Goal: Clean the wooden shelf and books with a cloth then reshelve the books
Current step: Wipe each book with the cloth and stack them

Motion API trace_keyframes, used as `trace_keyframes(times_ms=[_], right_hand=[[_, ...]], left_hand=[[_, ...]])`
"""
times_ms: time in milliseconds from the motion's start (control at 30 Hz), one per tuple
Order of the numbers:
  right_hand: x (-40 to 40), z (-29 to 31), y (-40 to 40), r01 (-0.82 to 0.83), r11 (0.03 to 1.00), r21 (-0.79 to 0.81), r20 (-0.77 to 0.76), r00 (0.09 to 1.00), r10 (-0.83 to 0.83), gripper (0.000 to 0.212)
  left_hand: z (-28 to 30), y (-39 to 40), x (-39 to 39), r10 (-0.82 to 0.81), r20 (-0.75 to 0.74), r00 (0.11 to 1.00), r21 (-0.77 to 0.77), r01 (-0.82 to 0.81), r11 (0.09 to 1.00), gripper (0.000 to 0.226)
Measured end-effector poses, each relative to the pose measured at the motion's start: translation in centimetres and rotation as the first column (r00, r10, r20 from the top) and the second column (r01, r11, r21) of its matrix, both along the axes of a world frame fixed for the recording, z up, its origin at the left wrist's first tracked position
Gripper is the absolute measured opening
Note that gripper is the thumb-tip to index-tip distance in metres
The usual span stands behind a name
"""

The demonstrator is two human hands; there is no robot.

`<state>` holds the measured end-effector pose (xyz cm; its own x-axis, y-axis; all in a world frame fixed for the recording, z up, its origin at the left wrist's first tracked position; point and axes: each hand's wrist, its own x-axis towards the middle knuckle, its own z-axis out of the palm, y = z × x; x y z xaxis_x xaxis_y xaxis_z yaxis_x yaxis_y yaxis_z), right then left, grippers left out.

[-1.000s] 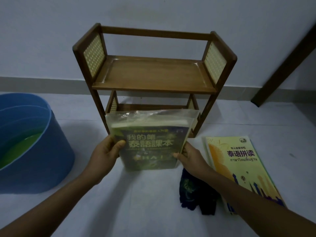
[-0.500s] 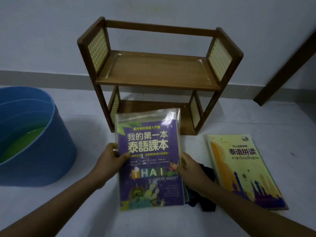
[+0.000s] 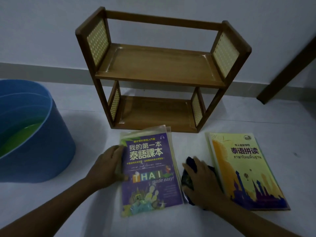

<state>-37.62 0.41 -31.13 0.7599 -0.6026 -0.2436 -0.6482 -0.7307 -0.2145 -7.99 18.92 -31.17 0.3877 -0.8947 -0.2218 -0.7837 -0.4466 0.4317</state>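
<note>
Pale floor (image 3: 222, 224) runs back to a plain wall, dimly lit, and on it stands the wooden shelf (image 3: 160, 72), both tiers bare. Left of it sits a blue tub (image 3: 42, 151), cut off by the frame, holding greenish liquid. Two books lie flat in front of the shelf: a yellow book (image 3: 246, 170) to the right and a purple book (image 3: 150, 170) in a clear plastic sleeve nearer the middle. The sleeve looks slick, so the purple book would likely slide under a wipe unless pinned at its edge; it seems light and fairly stiff. The left hand (image 3: 106, 166) holds the purple book's left edge, fingers curled at it. The right hand (image 3: 200, 180) lies over a dark cloth (image 3: 188, 175) between the books, soft and bunched; whether its fingers have gripped the cloth I cannot tell, and most of the cloth is hidden.
</note>
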Motion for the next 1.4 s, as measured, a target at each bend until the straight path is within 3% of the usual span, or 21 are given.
trace_keyframes(times_ms=[67,133,233,333,400,500,567,667,733,800,867,933,1033,1100,1167,1233,1300,1333,1400], right_hand=[[-1.4,-1.0,0.0,0.010,0.996,0.093,-0.123,0.992,0.001,0.070],[-1.1,-1.7,-1.6,0.027,0.999,0.046,0.022,0.999,-0.028,0.051],[0.5,-0.5,-4.0,0.183,0.974,0.135,0.164,0.965,-0.204,0.037],[3.0,1.3,-3.9,0.239,0.931,0.275,0.410,0.847,-0.338,0.036],[5.6,2.0,-2.0,0.080,0.981,0.176,0.446,0.882,-0.151,0.044],[7.4,-0.7,4.1,-0.215,0.975,0.049,0.306,0.933,0.191,0.054],[7.0,-2.8,8.6,-0.479,0.873,-0.091,0.175,0.855,0.488,0.054],[7.4,-2.8,8.8,-0.743,0.668,-0.042,0.140,0.658,0.740,0.056],[9.7,-2.0,5.1,-0.668,0.732,-0.131,0.132,0.720,0.681,0.059],[11.8,-0.8,0.4,-0.386,0.917,-0.105,0.128,0.909,0.397,0.061],[12.9,0.3,-0.9,-0.192,0.978,-0.087,0.094,0.975,0.200,0.057],[13.2,-0.2,2.2,-0.306,0.930,-0.202,0.059,0.944,0.324,0.056],[11.4,-2.0,10.0,-0.691,0.711,-0.132,0.038,0.713,0.700,0.063],[11.8,-1.8,9.5,-0.751,0.645,-0.139,0.082,0.641,0.763,0.072],[13.6,-1.5,5.7,-0.631,0.750,-0.199,0.140,0.739,0.659,0.074],[15.0,-0.9,0.7,-0.342,0.933,-0.114,0.167,0.919,0.357,0.066],[14.9,-0.4,-2.6,-0.071,0.995,-0.074,0.151,0.985,0.082,0.058],[14.3,-0.3,-2.7,-0.043,0.996,-0.083,0.121,0.991,0.053,0.055],[12.0,-0.8,0.3,-0.172,0.971,-0.168,0.140,0.971,0.196,0.053]], left_hand=[[-0.7,0.8,0.6,-0.222,0.020,0.975,0.152,0.216,0.964,0.133],[-1.4,1.5,0.7,-0.310,0.040,0.950,0.251,0.291,0.923,0.135],[-1.5,1.6,0.6,-0.309,0.044,0.950,0.267,0.287,0.920,0.138],[-1.5,1.1,0.6,-0.253,-0.008,0.967,0.255,0.247,0.935,0.136],[-1.8,1.1,0.4,-0.224,-0.007,0.974,0.213,0.221,0.952,0.136],[-2.1,1.5,-0.1,-0.221,0.021,0.975,0.183,0.214,0.960,0.136],[-1.9,1.4,-0.2,-0.226,0.043,0.973,0.177,0.215,0.961,0.137],[-1.6,1.3,-0.2,-0.231,0.059,0.971,0.192,0.216,0.957,0.138],[-1.4,1.3,-0.3,-0.220,0.042,0.974,0.185,0.209,0.960,0.137],[-1.0,1.3,-0.5,-0.212,0.035,0.977,0.186,0.202,0.961,0.136],[-0.9,1.3,-0.6,-0.209,0.047,0.977,0.183,0.197,0.963,0.136],[-0.8,1.3,-0.7,-0.217,0.073,0.973,0.187,0.201,0.962,0.137],[-0.9,1.4,-0.5,-0.241,0.115,0.964,0.186,0.217,0.958,0.129],[-0.9,1.3,-0.5,-0.254,0.133,0.958,0.192,0.226,0.955,0.128],[-0.6,1.1,-0.5,-0.246,0.124,0.961,0.215,0.216,0.952,0.137],[-0.6,1.1,-0.8,-0.223,0.104,0.969,0.219,0.197,0.956,0.139],[-0.5,1.0,-0.8,-0.229,0.109,0.967,0.231,0.199,0.952,0.139],[-0.4,1.0,-0.8,-0.236,0.114,0.965,0.246,0.203,0.948,0.140],[-0.4,0.9,-0.7,-0.242,0.121,0.963,0.265,0.204,0.942,0.141]])
